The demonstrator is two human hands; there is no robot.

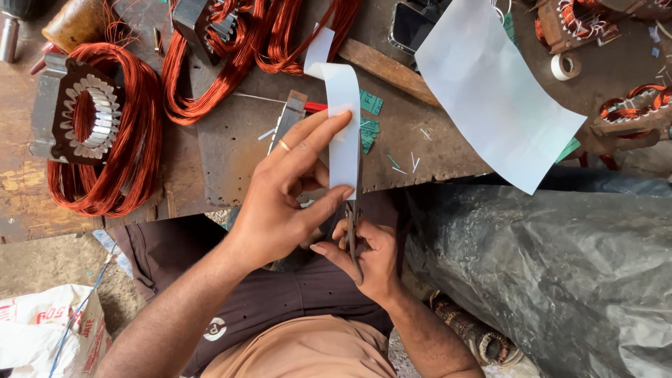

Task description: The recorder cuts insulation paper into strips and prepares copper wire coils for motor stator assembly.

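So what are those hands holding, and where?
Left hand pinches the white paper strip near its lower end; right hand grips scissors by the handles.

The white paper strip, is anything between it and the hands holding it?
Nothing visible. The left hand pinches the white paper strip directly between thumb and fingers, and the right hand holds scissors at the strip's lower end, above the bench edge.

Rusty metal workbench [231, 150], dusty dirt floor [49, 262], daylight
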